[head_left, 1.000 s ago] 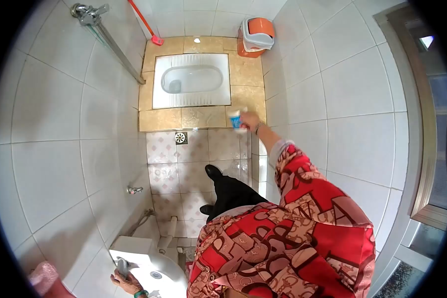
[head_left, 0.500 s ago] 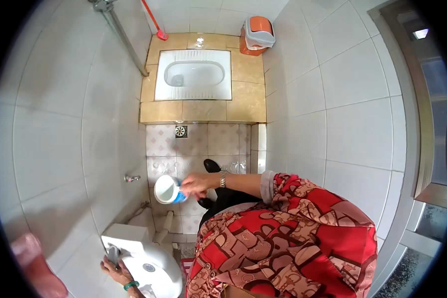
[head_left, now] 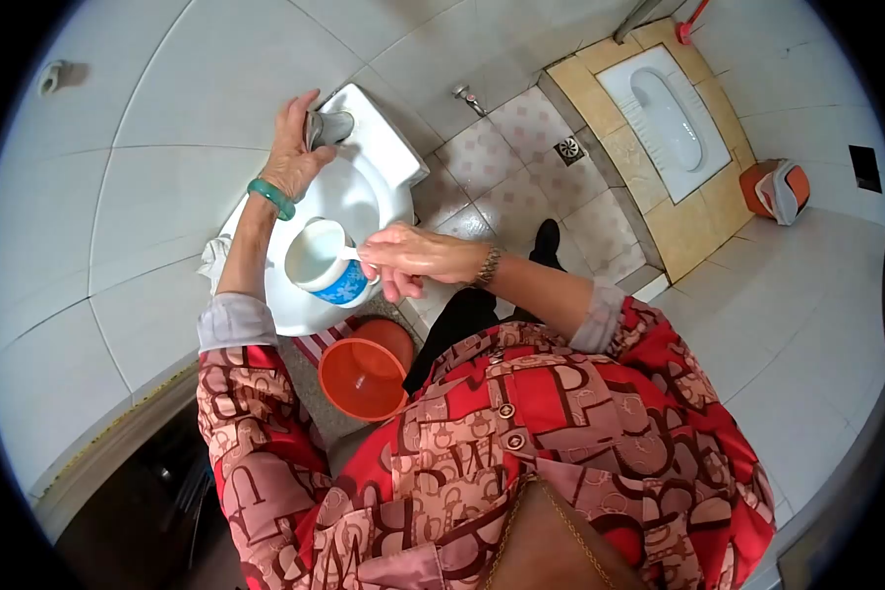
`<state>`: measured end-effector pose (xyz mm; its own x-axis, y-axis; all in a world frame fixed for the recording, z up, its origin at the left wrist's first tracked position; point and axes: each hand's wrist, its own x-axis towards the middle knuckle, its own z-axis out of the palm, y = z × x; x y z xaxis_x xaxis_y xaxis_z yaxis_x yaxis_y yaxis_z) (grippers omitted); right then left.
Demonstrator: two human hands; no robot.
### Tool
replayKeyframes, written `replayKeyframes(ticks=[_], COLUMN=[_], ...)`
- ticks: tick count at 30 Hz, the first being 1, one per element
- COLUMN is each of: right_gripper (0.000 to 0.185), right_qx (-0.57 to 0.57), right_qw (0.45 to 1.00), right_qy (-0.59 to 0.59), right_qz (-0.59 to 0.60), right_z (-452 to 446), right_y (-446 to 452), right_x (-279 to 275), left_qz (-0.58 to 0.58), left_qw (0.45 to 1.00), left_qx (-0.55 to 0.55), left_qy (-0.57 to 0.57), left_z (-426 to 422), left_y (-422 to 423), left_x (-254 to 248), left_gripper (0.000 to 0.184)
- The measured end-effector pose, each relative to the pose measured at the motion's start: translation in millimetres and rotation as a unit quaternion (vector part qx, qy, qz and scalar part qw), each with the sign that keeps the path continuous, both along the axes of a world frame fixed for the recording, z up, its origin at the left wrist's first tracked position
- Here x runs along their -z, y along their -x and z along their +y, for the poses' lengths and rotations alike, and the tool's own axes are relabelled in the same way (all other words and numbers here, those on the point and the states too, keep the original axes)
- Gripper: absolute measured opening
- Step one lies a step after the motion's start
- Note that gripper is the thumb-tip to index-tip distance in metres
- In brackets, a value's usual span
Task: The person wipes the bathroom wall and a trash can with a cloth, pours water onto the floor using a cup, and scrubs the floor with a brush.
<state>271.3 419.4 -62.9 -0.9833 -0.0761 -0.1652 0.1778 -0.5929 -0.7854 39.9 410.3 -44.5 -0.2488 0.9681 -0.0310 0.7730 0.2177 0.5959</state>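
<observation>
"mug (head_left: 342,286) whereabouts?"
"it is held over the basin (head_left: 401,202) at ten o'clock, handle gripped by the right hand (head_left: 423,258). the tap (head_left: 336,128), at eleven, is clasped by the left hand's (head_left: 295,162) fingers."
"how far along?"
"over-basin placement is done, seemingly. the mug is not set down; whether anything is poured cannot be told. a red bucket (head_left: 364,393) is seen at seven."

Tiled washroom: squat toilet (head_left: 667,123), washbasin (head_left: 395,197), floor drain (head_left: 568,149).
</observation>
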Motion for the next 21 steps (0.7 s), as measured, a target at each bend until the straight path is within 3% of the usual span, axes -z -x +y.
replayKeyframes(ticks=[3, 4, 6, 7, 9, 11, 16, 21], right_gripper=[0.041, 0.04, 0.03, 0.027, 0.031, 0.034, 0.025, 0.027], right_qx=[0.077, 0.114, 0.119, 0.134, 0.134, 0.114, 0.158, 0.138], right_qw=[0.993, 0.99, 0.977, 0.983, 0.967, 0.951, 0.956, 0.952], right_qy=[0.045, 0.085, 0.006, -0.066, -0.075, -0.148, -0.079, -0.104], right_qz=[-0.074, -0.023, -0.178, -0.103, -0.202, -0.248, -0.234, -0.252], right_z=[-25, -42, -49, -59, -50, -57, -60, -58], right_y=[34, 42, 61, 72, 65, 79, 74, 78], right_x=[24, 51, 47, 81, 36, 40, 46, 49], left_qz=[-0.032, 0.034, 0.025, 0.099, 0.088, 0.097, 0.106, 0.071], left_qw=[0.998, 0.994, 0.992, 0.982, 0.981, 0.981, 0.98, 0.988], left_qx=[0.052, 0.1, 0.122, 0.154, 0.138, 0.115, 0.129, 0.116], left_qy=[0.01, -0.009, -0.018, -0.044, -0.101, -0.121, -0.107, -0.068], left_z=[-9, -27, -45, -47, -47, -46, -33, -26], left_y=[-5, -1, -4, -2, 1, 9, 16, 26], left_x=[-16, -14, -24, -24, -13, 2, -4, -3], left_gripper=[0.082, 0.084, 0.084, 0.079, 0.063, 0.051, 0.04, 0.039])
